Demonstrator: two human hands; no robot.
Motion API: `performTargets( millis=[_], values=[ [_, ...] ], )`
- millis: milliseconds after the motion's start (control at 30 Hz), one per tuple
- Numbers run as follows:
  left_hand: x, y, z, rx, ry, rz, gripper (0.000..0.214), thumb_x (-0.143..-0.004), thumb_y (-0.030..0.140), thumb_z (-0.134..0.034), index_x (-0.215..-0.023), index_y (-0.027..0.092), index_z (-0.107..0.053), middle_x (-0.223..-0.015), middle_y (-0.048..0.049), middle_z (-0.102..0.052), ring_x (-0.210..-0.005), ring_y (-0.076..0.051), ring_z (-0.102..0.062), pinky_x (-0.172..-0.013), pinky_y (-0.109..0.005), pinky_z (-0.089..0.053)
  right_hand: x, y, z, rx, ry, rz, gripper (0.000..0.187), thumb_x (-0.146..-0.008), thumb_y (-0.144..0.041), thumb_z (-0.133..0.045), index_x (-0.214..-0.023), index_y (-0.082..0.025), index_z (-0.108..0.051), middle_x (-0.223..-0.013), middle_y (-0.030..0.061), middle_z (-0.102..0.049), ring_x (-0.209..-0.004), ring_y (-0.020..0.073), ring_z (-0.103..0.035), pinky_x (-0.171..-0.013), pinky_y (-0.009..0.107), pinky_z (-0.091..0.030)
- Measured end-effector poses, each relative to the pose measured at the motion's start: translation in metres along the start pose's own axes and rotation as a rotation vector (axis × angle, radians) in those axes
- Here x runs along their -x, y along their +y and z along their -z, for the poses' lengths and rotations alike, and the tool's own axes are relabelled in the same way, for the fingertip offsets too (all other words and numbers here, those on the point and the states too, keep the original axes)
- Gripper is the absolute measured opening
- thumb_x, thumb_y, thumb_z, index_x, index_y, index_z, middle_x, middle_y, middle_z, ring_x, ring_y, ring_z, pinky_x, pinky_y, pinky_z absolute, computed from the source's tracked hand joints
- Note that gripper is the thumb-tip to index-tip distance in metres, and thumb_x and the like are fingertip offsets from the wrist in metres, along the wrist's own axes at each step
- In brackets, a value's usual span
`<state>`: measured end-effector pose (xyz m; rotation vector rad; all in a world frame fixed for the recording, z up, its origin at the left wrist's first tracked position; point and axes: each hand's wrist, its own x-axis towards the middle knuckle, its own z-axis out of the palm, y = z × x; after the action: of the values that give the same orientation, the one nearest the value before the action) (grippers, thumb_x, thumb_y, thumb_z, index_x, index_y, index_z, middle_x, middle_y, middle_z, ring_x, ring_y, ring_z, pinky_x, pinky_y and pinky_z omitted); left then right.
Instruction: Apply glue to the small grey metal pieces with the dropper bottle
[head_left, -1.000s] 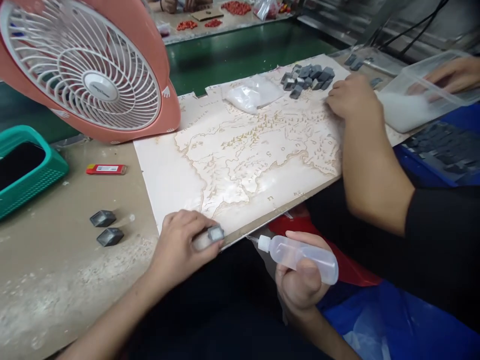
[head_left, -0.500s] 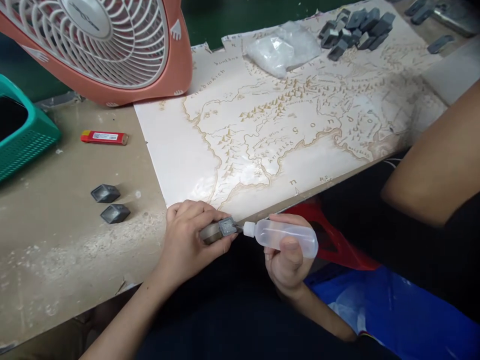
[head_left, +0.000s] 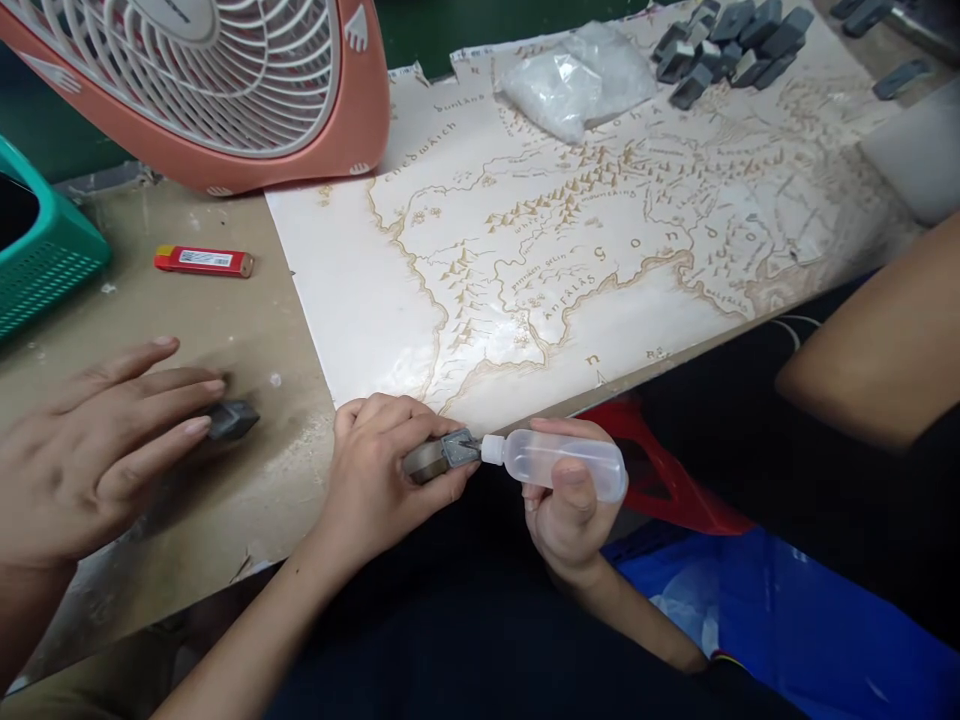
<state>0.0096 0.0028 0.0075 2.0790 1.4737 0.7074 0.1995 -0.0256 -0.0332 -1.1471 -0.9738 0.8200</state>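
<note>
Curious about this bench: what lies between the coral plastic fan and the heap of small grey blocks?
In the head view, a crumpled clear plastic bag lies between them, on the white brown-printed map sheet.

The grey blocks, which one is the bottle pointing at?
The grey block pinched in the left hand: the clear bottle in the right hand has its tip at that block's end. The others lie elsewhere, on the map or table.
</note>
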Motion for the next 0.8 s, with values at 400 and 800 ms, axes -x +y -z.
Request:
performTargets(
  millis=[400,800],
  values=[
    [0.001,0.0,-0.001,0.003,0.032,-0.018,0.025,-0.082,0.03,-0.095,-0.101,0.032,-0.079,-0.096,0.0041,-0.082,-0.096,-0.025,-0.074,-0.094,-0.047,-0.04,0.004,-0.009,0.014,0.199,0.066,0.197,0.031,-0.102,-0.05,-0.069,-0.11,-0.022,-0.081,-0.048,-0.0072,-0.049,-0.033,0.0115,-0.045,-0.043,0.028,-0.051],
    [0.002,-0.002,-0.002,-0.006,0.049,-0.039,0.025,-0.084,0.032,-0.095,-0.102,0.031,-0.078,-0.097,0.0034,-0.082,-0.095,-0.025,-0.073,-0.094,-0.046,-0.039,0.001,-0.009,0.009,0.239,0.101,0.247,0.027,-0.099,-0.045,-0.075,-0.106,-0.02,-0.081,-0.053,-0.0064,-0.053,-0.036,0.0099,-0.047,-0.045,0.025,-0.053]
  ],
)
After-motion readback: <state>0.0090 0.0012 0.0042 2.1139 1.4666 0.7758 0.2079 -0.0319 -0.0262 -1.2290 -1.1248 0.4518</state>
